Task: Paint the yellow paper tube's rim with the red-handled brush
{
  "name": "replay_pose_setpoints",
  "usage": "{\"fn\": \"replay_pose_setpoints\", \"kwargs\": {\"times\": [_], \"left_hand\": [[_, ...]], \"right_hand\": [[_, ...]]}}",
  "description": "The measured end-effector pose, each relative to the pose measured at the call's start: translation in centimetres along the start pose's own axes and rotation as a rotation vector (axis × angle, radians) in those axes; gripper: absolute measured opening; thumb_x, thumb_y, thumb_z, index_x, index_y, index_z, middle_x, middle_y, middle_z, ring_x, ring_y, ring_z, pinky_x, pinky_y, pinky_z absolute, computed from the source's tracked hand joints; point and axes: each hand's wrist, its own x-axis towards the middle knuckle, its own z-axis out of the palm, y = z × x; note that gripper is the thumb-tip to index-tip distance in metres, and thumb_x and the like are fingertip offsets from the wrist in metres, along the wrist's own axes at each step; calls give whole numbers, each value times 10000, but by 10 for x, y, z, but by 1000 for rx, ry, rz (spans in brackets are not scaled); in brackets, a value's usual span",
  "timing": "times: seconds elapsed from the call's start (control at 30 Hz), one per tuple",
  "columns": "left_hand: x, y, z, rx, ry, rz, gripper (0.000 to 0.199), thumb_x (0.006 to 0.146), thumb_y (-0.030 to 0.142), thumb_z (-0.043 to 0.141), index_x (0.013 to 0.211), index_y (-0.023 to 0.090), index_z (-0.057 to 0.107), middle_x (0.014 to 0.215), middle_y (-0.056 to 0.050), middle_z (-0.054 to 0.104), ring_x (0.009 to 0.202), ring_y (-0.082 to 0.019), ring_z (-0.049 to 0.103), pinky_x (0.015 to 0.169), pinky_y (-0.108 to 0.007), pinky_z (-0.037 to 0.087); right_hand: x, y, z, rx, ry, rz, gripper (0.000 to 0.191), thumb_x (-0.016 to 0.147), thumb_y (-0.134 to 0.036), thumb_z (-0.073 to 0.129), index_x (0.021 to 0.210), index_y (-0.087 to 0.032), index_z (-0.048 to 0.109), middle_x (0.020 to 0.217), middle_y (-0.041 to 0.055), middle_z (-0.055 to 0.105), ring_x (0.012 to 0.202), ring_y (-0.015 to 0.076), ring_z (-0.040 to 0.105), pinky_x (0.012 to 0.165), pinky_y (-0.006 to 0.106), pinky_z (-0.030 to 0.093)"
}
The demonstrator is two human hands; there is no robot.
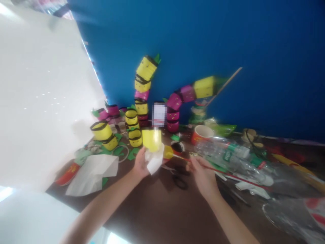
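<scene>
My left hand (141, 164) is closed around a piece of white paper (155, 162) and the lower part of a yellow cup-like piece (151, 139). A thin paintbrush (236, 177) with a red handle is pinched in my right hand (204, 176). Its tip points left, toward a blurred yellow patch (168, 152) beside the yellow piece; whether that is paint in a pot or the bristles I cannot tell. Just behind my right hand stands a small dark-filled pot (177, 146). Scissors (179, 179) lie on the brown table (162, 206) between my hands.
Stacked yellow and purple cups with black bands (141, 108) lean by the blue wall (203, 37). Plastic bottles (233, 156) and a red paper cup (203, 134) crowd the right. White paper (92, 174), a tape ring (120, 153) and a red tube (68, 173) lie left.
</scene>
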Motion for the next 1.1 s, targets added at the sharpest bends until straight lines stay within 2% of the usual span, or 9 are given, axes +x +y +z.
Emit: {"fn": "replay_pose_setpoints", "kwargs": {"times": [0.13,0.27,0.37,0.47,0.57,0.63,0.7,0.9,1.1], "left_hand": [[5,0,-4,-30,-23,28,432,778,415,510,1038,86,610,887,-116,703,840,-259,659,952,-465,401],[4,-3,-10,-19,-149,-31,404,765,407,533,1002,95,632,968,-130,700,899,-280,647,962,-482,381],[6,-6,-19,5,-208,-48,414,756,422,543,992,95,639,985,-131,698,896,-274,649,949,-455,393],[11,-8,-31,61,-227,-97,450,766,427,527,1049,91,625,974,-128,701,885,-276,652,928,-451,405],[16,-9,-39,81,-211,-73,403,783,372,516,1074,111,617,960,-99,707,937,-273,640,954,-444,388],[18,-10,-41,73,-205,-36,383,782,358,522,1070,126,619,974,-85,705,1004,-271,617,983,-427,369],[19,-11,-40,75,-215,-26,384,778,370,527,1059,126,623,991,-88,701,1042,-273,599,998,-422,357],[16,-10,-34,101,-236,-40,361,753,352,549,1009,117,646,987,-88,703,975,-256,627,969,-405,389],[17,-9,-36,99,-231,-62,435,758,422,523,1007,90,652,962,-109,706,896,-258,651,905,-379,432]], "right_hand": [[-3,-1,-1,60,37,-48,210,695,-369,689,683,-176,608,601,-11,621,534,118,598,532,264,520],[-15,-6,-4,64,46,-168,156,737,-344,653,765,-191,667,697,23,687,626,156,661,612,305,560],[-31,-9,-3,-64,60,-293,174,779,-316,620,884,-195,688,852,63,722,759,199,691,710,345,573],[-48,-14,0,-228,-8,-386,224,832,-283,560,1004,-199,675,986,88,710,851,223,691,769,363,577],[-57,-19,4,-407,-30,-584,248,845,-223,535,1059,-206,657,965,78,718,811,204,702,742,316,592],[-58,-23,7,-533,-69,-742,274,831,-172,535,1077,-213,648,956,67,722,803,191,704,749,293,592],[-59,-25,10,-629,-115,-841,294,818,-131,528,1076,-213,645,965,60,720,808,181,703,763,277,588],[-65,-29,20,-724,-115,-798,279,812,-89,511,1032,-195,646,963,58,719,828,168,699,792,264,576],[-65,-31,18,-638,-255,-826,272,769,-39,505,957,-175,647,880,66,724,814,175,695,763,272,576]]}}
